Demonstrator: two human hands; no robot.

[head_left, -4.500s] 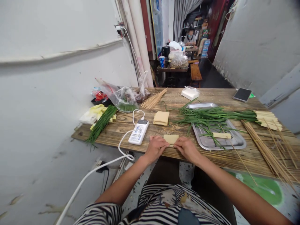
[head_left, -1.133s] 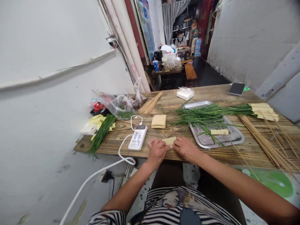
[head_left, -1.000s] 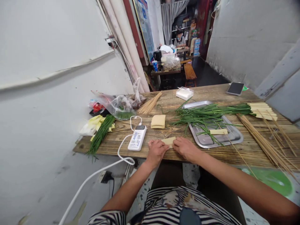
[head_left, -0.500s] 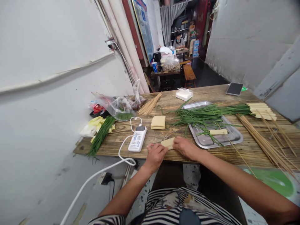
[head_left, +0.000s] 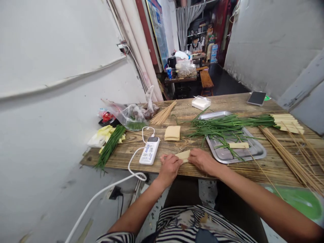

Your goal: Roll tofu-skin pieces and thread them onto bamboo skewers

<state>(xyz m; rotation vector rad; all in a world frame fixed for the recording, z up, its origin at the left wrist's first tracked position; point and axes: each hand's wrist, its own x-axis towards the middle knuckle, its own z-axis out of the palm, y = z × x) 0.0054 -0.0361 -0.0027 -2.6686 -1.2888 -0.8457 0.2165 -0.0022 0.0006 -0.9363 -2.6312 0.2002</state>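
A pale yellow tofu sheet (head_left: 184, 156), folded or rolled into a strip, lies at the table's near edge between my hands. My left hand (head_left: 170, 165) has its fingers closed on the left end, and my right hand (head_left: 201, 158) pinches the right end. Just beyond sits a stack of square tofu sheets (head_left: 172, 133). To the right, green chives (head_left: 217, 125) lie across a metal tray (head_left: 220, 158). A finished-looking tofu roll (head_left: 238, 145) on a skewer rests on that tray, with chives poking from its left end.
A white power bank (head_left: 150, 151) with a cable lies left of my hands. Farther left are a chive bundle (head_left: 111, 145) and plastic bags (head_left: 134, 116). Bamboo skewers (head_left: 280, 152), more tofu rolls (head_left: 288, 123) and a phone (head_left: 256, 98) are at right. A person (head_left: 195, 45) sits in the background.
The view has shifted slightly, so the scene sits a little to the right. Both hands keep hold of the tofu strip, with hardly any movement.
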